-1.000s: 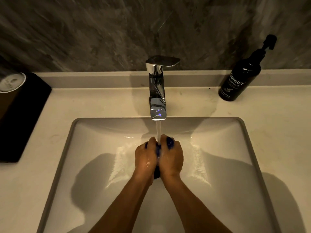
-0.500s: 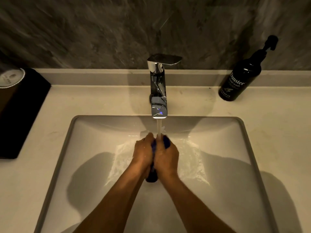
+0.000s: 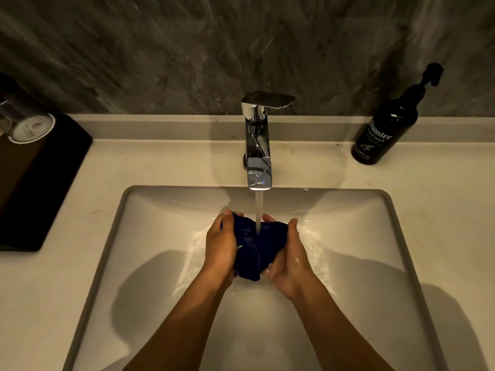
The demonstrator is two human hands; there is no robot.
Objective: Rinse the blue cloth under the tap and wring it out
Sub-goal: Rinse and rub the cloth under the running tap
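I am rinsing, not yet wringing; the blue cloth (image 3: pixel 254 247) is sitting bunched between my palms over the middle of the sink (image 3: pixel 396 236), and the stream from the tap (image 3: pixel 258 145) is falling straight onto its top; my left hand (image 3: pixel 221 247) is cupping the cloth from its side with the fingers curled round the far edge, and my right hand (image 3: pixel 289 258) is cradling it from the other side, fingers curled under and round it, so both are clamped on the cloth; both forearms are reaching forward from the near rim, wrists close together; next, I judge, I shall need to close the hands tighter and twist them against each other, keeping the cloth low over the basin so the water is not splashing onto the counter (image 3: pixel 442 183).
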